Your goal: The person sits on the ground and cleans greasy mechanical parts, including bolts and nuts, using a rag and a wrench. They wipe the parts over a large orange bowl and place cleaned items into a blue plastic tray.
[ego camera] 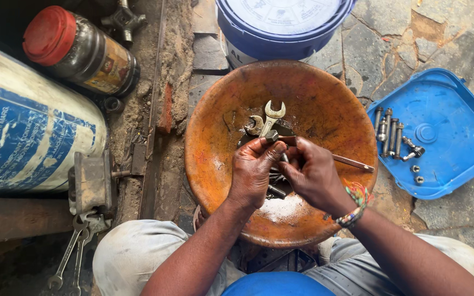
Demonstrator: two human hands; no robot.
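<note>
Left hand (252, 170): fingers pinched a small dark metal bolt (271, 136).
Right hand (312, 174): fingers curled around a thin metal rod (352, 161).
Place: over the round rusty orange bowl (209, 131).
Just past the fingers: a silver open-end wrench (272, 114).

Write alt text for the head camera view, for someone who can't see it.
Two hands, left hand and right hand, work a small metal part over a rusty orange basin holding spanners. Bolts lie on a blue lid.
</note>
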